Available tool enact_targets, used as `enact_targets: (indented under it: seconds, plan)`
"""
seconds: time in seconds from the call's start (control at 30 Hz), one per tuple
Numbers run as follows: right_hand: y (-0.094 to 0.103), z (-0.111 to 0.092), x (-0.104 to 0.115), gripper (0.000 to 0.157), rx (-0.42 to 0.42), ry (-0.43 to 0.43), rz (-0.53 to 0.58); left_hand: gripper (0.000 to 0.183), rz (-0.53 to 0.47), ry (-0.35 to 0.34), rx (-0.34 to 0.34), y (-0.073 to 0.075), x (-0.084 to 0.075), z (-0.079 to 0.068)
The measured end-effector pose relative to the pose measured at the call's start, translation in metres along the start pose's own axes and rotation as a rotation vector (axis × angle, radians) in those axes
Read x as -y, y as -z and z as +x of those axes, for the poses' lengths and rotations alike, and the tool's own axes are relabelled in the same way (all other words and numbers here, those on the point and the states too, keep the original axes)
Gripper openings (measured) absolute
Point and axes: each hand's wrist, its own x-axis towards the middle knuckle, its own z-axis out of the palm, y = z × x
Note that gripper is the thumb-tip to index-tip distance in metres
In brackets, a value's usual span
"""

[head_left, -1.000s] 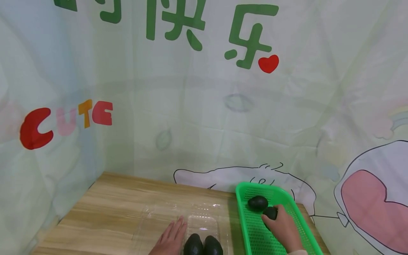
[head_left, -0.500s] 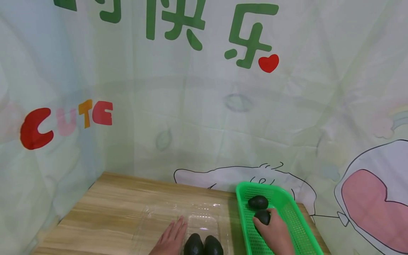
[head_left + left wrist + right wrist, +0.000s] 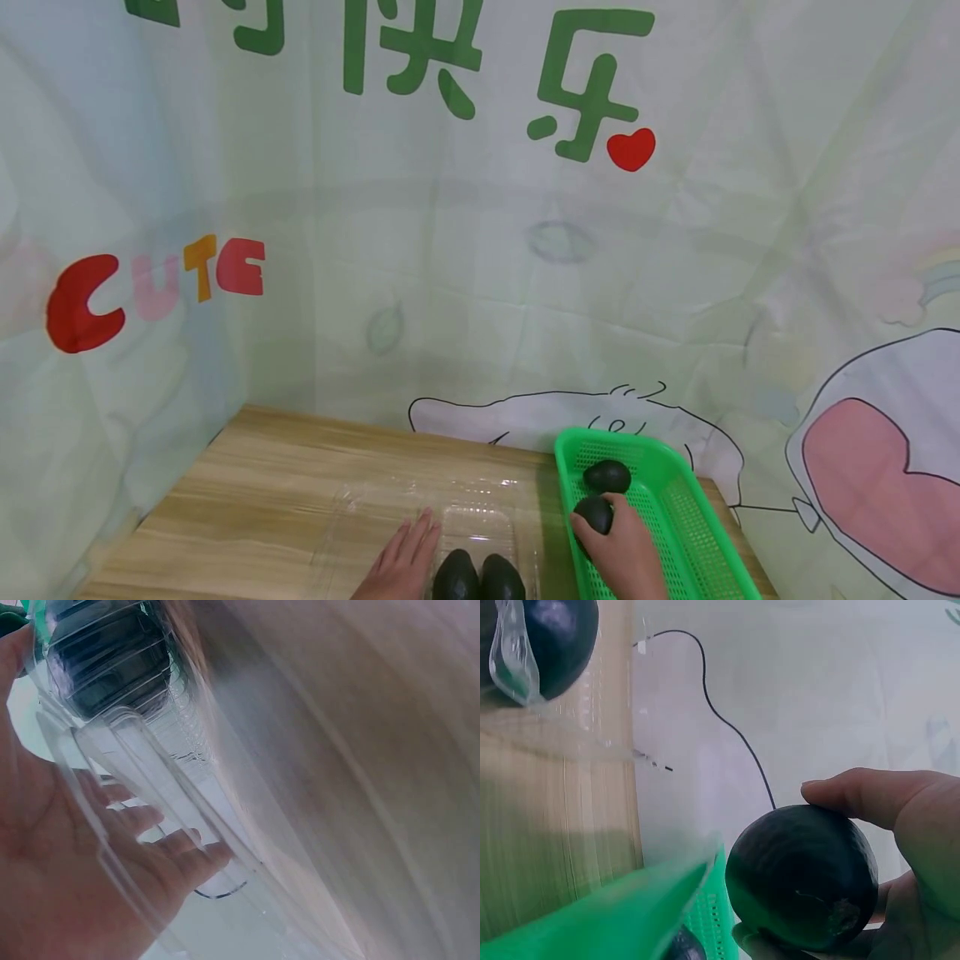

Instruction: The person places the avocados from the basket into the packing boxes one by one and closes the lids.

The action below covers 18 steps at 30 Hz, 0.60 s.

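My right hand [image 3: 628, 552] grips a dark avocado [image 3: 594, 513], thumb on one side and fingers on the other. It is at the left side of the green basket [image 3: 705, 533]; the right wrist view shows the avocado [image 3: 799, 877] raised above the rim. Another avocado [image 3: 607, 476] lies at the basket's far end. Two avocados, a left one [image 3: 455, 575] and a right one [image 3: 502, 577], sit side by side in a clear plastic container [image 3: 476, 523]. My left hand [image 3: 401, 560] rests against the container's left part with fingers extended; the left wrist view shows them behind clear plastic [image 3: 161, 776].
The wooden table [image 3: 277, 475] carries the container and the basket. Behind it hangs a printed fabric backdrop [image 3: 480, 292]. The basket's raised left rim [image 3: 567, 508] stands between the basket's inside and the container.
My right hand has moved left within the basket area with the avocado, from beside the far avocado toward the left rim. The left hand and the container have stayed put.
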Motion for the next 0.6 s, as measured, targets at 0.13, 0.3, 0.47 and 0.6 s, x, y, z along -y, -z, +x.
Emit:
enact_targets:
  seconds: [0.13,0.3,0.47,0.6]
  plan:
    - [-0.005,-0.003,0.007,0.08,-0.026,0.026,-0.018,0.123,-0.001,0.001,-0.002,0.0,0.0,-0.001]
    - [-0.014,-0.007,0.018,0.076,-0.08,0.101,-0.048,0.124,-0.005,0.009,0.002,0.001,-0.002,-0.001]
    - [-0.027,-0.012,0.035,0.069,-0.128,0.161,-0.06,0.125,-0.009,0.009,0.006,0.001,-0.003,-0.002]
    - [-0.041,-0.015,0.049,0.067,-0.127,0.179,-0.063,0.125,-0.009,0.01,0.004,0.002,-0.003,-0.002]
